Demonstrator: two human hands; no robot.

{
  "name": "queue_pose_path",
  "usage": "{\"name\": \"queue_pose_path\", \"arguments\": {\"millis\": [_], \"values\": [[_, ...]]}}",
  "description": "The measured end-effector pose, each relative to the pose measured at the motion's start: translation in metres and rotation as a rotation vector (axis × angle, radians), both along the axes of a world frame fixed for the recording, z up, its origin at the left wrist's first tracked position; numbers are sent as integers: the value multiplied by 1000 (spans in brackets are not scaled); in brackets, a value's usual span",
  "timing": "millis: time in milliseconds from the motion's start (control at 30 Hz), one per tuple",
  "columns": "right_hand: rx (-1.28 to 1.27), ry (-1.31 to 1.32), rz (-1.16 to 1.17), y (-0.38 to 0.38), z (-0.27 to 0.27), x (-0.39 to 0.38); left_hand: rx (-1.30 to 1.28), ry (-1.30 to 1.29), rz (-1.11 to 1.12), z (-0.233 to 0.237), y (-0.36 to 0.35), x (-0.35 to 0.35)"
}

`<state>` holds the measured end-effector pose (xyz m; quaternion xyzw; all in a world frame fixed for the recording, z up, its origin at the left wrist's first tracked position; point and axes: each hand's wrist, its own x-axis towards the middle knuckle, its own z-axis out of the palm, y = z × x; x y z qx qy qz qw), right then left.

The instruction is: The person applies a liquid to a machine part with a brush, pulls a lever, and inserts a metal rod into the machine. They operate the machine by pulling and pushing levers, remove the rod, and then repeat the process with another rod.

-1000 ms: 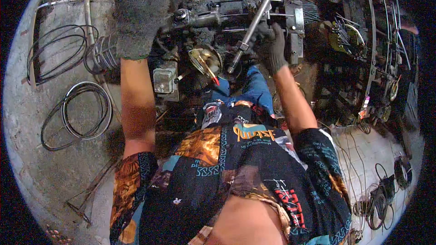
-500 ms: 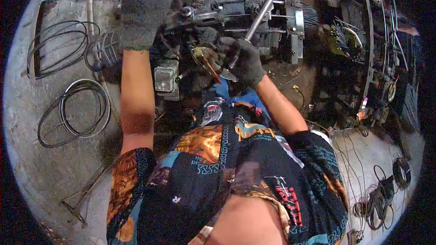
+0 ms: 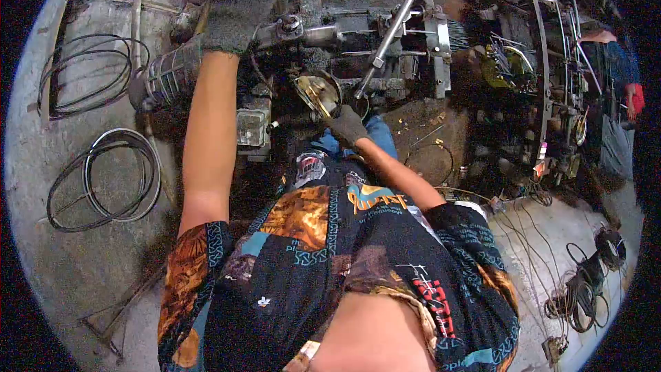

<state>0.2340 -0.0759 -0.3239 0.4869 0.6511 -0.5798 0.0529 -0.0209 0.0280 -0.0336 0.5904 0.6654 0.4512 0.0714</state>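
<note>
Rod: slants across the machine, nut fitted near its lower end; neither hand grips it. Contact with the machine cannot be confirmed.
Rod progress: the nut is on the rod and the rod is in position over the machine, judged as done. Whether it is fastened cannot be determined; the amount of work left is not indicated.
Bowl: sits tilted beside the lower end of the rod, with a slender item across its opening. Use of its contents, judged as under way or about to pause; completion cannot be determined.
Right hand: gloved, at the lower rim of the bowl. Fingers point toward the bowl; whether spread, pressed together or pinching the slender item, cannot tell.
Left hand: gloved, raised beside the left end of the machine. Fingers blend into the dark top area; their state and any held item, cannot tell.
Box: below the machine, near the left forearm; contents indistinct.
Rod upper end: reaches the top edge of the view; any continuation is cut off.
Co-worker: partly visible at the right edge; activity unclear.
</note>
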Motion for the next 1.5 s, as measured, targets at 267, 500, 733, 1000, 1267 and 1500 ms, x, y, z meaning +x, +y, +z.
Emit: {"name": "queue_pose_path", "arguments": {"millis": [267,500,733,1000,1267,1500], "values": [[335,-93,198,13,0,0,199,364,16,-30,40,-5],[207,27,98,22,5,17,222,323,-31,-38,54,-1],[267,167,-263,39,55,66,238,232,-20,-53,58,0],[357,112,-351,119,-19,23,157,220,9,-50,53,11],[580,-71,-301,139,-4,-4,141,304,-33,-43,55,28],[622,135,-192,116,-15,39,159,249,-2,-54,54,20]]}}
